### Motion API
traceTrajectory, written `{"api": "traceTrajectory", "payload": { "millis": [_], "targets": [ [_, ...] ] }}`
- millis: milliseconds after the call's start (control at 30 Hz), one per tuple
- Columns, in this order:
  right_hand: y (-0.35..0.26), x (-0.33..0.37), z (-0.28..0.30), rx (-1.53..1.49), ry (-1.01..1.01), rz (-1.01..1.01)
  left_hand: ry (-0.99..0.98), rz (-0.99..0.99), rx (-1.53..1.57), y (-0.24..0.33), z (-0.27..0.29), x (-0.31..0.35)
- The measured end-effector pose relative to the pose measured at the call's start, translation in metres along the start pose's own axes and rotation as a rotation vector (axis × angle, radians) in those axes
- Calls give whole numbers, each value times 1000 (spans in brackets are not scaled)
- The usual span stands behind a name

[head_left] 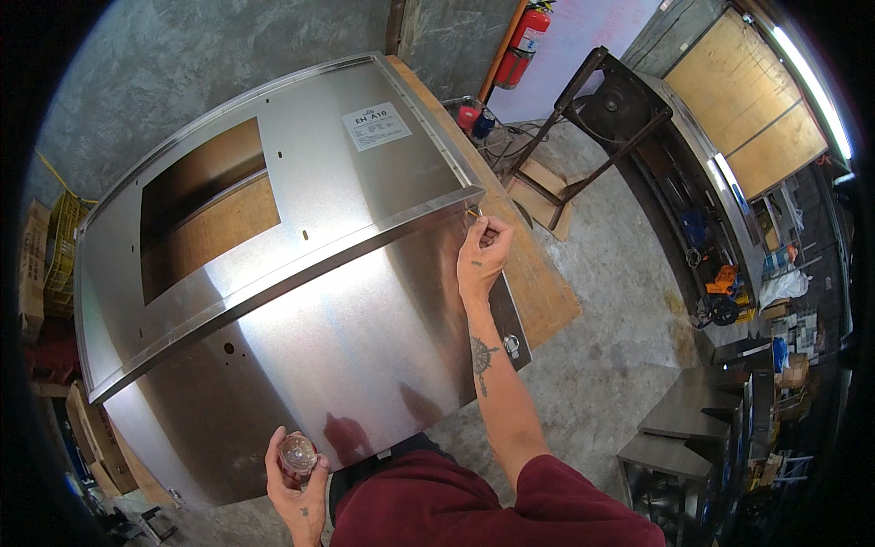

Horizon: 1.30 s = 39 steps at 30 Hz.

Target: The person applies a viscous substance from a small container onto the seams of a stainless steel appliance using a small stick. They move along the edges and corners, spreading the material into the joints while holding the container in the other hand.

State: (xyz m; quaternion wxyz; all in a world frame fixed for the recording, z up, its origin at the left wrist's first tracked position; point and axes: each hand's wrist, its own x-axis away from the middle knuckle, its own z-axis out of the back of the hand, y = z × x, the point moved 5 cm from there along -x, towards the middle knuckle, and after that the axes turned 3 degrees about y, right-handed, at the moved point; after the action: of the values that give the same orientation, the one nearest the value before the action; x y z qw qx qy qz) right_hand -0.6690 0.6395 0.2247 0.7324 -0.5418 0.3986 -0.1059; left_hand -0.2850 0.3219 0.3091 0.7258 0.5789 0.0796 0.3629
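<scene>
A large brushed-steel housing (365,337) fills the middle, with a raised flanged edge across it and a rectangular cut-out in its upper face. At the right end of that flange is my right hand (485,248). Its fingers are pinched on a thin yellowish stick (471,212) whose tip is at the flange's corner. Low at the front, my left hand (296,492) is curled round a small round clear jar (299,453) by the housing's near edge. What the jar contains is hard to make out.
The housing lies on a wooden tabletop (547,305), and a metal latch (512,346) sticks out at its right side. A fire extinguisher (524,46) hangs at the back. To the right stand a dark metal frame (583,182) and steel cabinets (688,419). Yellow crates (60,264) are at the left.
</scene>
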Motion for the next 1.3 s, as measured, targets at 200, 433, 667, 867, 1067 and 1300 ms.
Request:
{"api": "traceTrajectory", "payload": {
  "millis": [200,433,667,867,1067,1300],
  "targets": [
    [-1,1,-1,9,-1,-9,0,-20,36,1,0,0],
    [-3,1,-3,10,-5,-18,-4,25,52,0,1,-1],
    [2,0,-3,20,1,-20,-3,43,83,2,1,0],
    [-13,14,23,-9,60,-4,21,10,71,-1,-3,6],
    [-84,107,55,-263,-358,-210,40,-20,74,8,-7,25],
    [-234,182,129,-543,-940,-58,75,-334,-44,12,9,59]
  ]
}}
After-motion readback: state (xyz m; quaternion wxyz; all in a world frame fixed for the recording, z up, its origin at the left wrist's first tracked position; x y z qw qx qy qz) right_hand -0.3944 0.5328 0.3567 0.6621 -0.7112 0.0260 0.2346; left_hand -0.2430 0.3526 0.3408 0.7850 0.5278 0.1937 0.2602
